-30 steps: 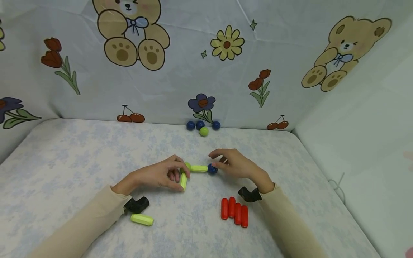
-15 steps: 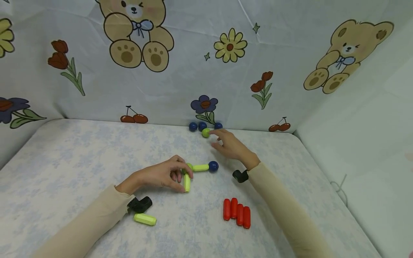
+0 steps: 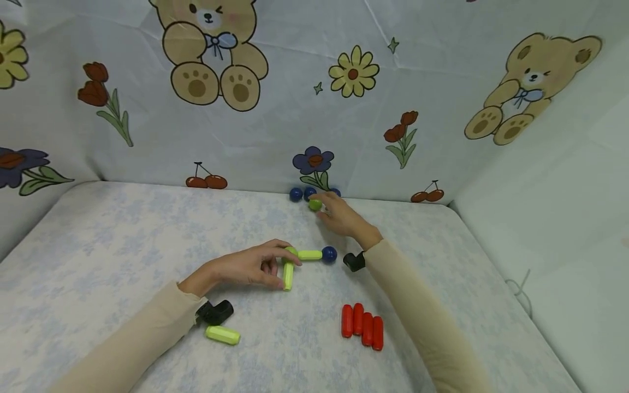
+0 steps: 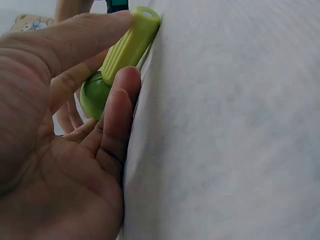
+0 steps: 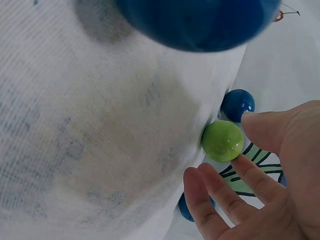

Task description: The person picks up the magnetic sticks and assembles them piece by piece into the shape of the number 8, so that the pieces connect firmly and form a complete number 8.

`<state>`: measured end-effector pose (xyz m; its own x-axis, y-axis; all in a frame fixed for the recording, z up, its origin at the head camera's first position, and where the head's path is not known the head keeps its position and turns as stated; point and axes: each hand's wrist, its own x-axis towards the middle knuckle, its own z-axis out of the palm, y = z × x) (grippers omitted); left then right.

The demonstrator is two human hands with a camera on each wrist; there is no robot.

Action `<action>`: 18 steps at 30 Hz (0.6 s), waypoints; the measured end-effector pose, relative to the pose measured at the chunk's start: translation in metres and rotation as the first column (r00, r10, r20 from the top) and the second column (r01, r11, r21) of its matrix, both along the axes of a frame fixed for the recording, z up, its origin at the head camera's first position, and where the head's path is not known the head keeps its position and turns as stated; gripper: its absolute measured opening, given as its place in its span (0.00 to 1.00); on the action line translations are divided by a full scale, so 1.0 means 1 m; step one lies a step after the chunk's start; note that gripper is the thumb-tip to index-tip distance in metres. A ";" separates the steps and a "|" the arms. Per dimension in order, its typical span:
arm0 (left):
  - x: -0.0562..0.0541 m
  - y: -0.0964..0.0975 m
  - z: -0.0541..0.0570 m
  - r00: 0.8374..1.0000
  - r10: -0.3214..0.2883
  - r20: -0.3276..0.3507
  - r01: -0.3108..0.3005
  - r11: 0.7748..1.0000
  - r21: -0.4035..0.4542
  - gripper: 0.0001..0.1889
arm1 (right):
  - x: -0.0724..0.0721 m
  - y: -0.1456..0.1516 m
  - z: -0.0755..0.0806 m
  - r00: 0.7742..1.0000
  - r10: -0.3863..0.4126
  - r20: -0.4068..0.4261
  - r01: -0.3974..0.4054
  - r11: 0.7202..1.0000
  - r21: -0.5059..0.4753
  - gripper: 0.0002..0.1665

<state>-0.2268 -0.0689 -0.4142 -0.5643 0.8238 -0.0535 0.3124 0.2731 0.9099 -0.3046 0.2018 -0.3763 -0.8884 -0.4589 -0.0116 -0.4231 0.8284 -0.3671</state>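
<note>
On the table, a yellow-green stick (image 3: 288, 278) meets a green ball (image 3: 291, 251); a second yellow-green stick (image 3: 310, 255) runs right from it to a blue ball (image 3: 329, 254). My left hand (image 3: 248, 265) pinches the first stick, thumb at its near end and index finger over the green ball. In the left wrist view the thumb lies against the end of the ribbed stick (image 4: 127, 52). At the back, my right hand (image 3: 339, 214) reaches round a loose green ball (image 5: 222, 141), thumb and fingers spread apart, one fingertip right at its surface.
Several blue balls (image 3: 296, 195) sit along the wall's foot, close round the right hand. Several red sticks (image 3: 362, 326) lie side by side at the front right. Another yellow-green stick (image 3: 223, 335) lies beside the left wrist.
My right hand has moved from the joined blue ball back to the loose green ball by the wall. The left hand keeps its place on the stick.
</note>
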 end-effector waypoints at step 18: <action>0.000 0.001 -0.001 0.998 0.050 0.025 -0.050 0.999 -0.002 0.13 | 0.005 0.002 0.002 1.000 0.007 -0.016 -0.007 0.999 0.032 0.22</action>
<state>-0.2273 -0.0677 -0.4153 -0.6032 0.7946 -0.0692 0.2759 0.2892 0.9166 -0.2996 0.2036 -0.3747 -0.8854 -0.4646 -0.0123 -0.4344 0.8368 -0.3334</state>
